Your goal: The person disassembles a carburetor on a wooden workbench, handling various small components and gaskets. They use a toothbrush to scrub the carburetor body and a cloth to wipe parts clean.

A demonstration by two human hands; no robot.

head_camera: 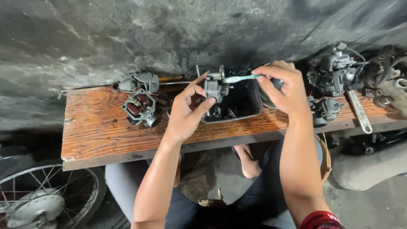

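While the left hand [186, 111] clamps its thumb and fingers round a small grey carburettor body [215, 87], holding it up over the black tray [250, 111], the right hand [283, 89] is pinched shut on the handle of a green-and-white toothbrush [241, 78]. The brush lies almost level, its long axis running left to right, head end pointing left and meeting the upper right side of the carburettor body. The body itself sits roughly upright in the fingers, its taller dimension near to far in the view, a round lug sticking up at its top.

By the look of it this is the scrubbing step: brush on metal, part held steady above the tray. A further stroke would call for a firm hold from the left hand and short, light passes along the brush's own line, with the part turned to bring a fresh face round.

Further out, the tray rests on a worn wooden bench [101, 127], small loose bits lying in its dark bottom. To the left sits another dismantled assembly [140, 106]; to the right, more carburettors [335, 72] and a flat spanner [359, 111]. A spoked wheel [46, 195] shows near left, below the bench.
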